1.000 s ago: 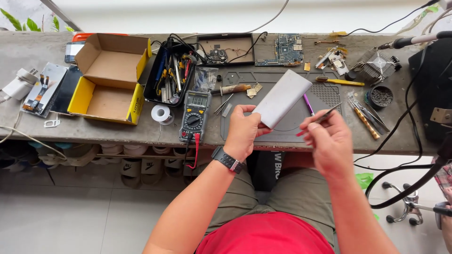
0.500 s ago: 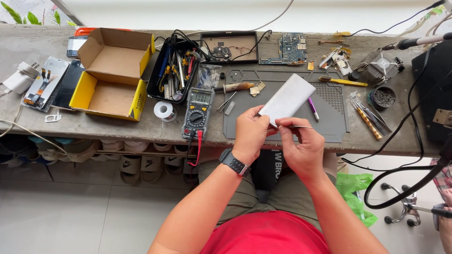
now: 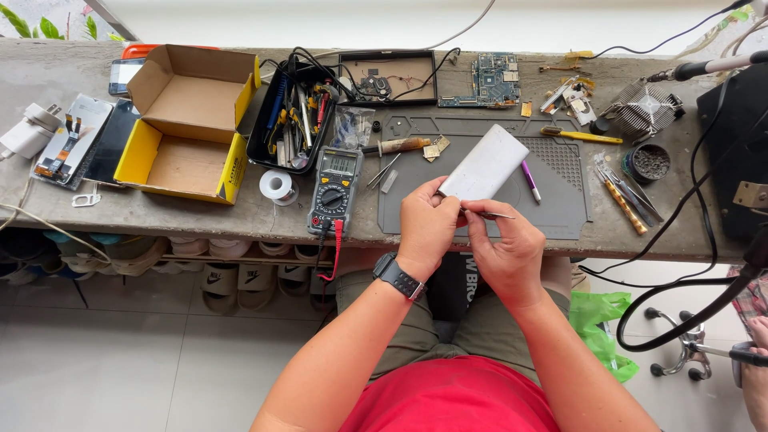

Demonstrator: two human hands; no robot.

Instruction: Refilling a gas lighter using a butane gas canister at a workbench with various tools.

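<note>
Frame center: left hand (image 3: 426, 228) gripped white slab-shaped device (image 3: 484, 166) by its lower end; right hand (image 3: 504, 248) pinched thin metal tool (image 3: 490, 213) against that end, above grey mat (image 3: 560, 200).

The grey mat (image 3: 560, 212) lies mostly bare below and right of the white slab (image 3: 484, 168), leaving room to pass. A multimeter (image 3: 334, 188) and solder reel (image 3: 278, 186) crowd its left edge; a purple pen (image 3: 530, 179), loose tools (image 3: 628, 196) and black cables (image 3: 696, 200) hem the right.
</note>
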